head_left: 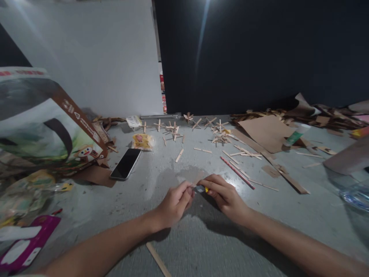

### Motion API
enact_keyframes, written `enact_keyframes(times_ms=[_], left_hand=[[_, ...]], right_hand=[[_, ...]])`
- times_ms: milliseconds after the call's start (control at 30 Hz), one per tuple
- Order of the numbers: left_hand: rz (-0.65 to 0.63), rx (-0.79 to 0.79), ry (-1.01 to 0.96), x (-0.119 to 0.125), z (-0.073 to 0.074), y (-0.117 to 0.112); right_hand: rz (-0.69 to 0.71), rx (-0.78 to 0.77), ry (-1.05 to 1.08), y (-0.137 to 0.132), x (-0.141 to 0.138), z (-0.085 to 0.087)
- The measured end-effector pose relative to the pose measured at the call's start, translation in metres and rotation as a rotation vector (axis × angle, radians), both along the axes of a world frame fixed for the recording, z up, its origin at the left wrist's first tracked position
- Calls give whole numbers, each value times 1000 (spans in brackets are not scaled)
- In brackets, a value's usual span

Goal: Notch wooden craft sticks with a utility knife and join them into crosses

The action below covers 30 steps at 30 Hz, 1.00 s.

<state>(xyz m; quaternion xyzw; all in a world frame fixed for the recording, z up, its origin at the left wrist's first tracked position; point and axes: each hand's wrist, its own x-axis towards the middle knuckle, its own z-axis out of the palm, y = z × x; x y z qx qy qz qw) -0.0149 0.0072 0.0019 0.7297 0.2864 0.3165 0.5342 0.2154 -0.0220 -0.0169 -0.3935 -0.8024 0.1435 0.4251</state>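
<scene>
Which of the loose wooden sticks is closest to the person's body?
The wooden stick cut off by the picture's bottom edge, nearer the camera than the left hand. The other loose sticks lie farther out, toward the dark panel.

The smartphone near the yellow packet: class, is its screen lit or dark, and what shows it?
Dark: the smartphone lies face up, and its screen is plain black, with no glow or icons.
</scene>
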Motion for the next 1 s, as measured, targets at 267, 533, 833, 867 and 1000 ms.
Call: enact_keyframes(times_ms=[267,533,833,867,1000], left_hand=[[8,-13,-11,1,0,0],[9,-24,-11,1,1,0],[5,-24,-15,1,1,-1],[14,-37,-24,2,1,-1],[174,-191,-121,5,-4,2]], right_hand=[[4,-2,-13,1,0,-1],[-14,6,-8,0,-1,1],[-9,-5,-7,0,0,0],[-11,-4,-5,0,0,0],[-19,-4,-27,2,-1,-3]])
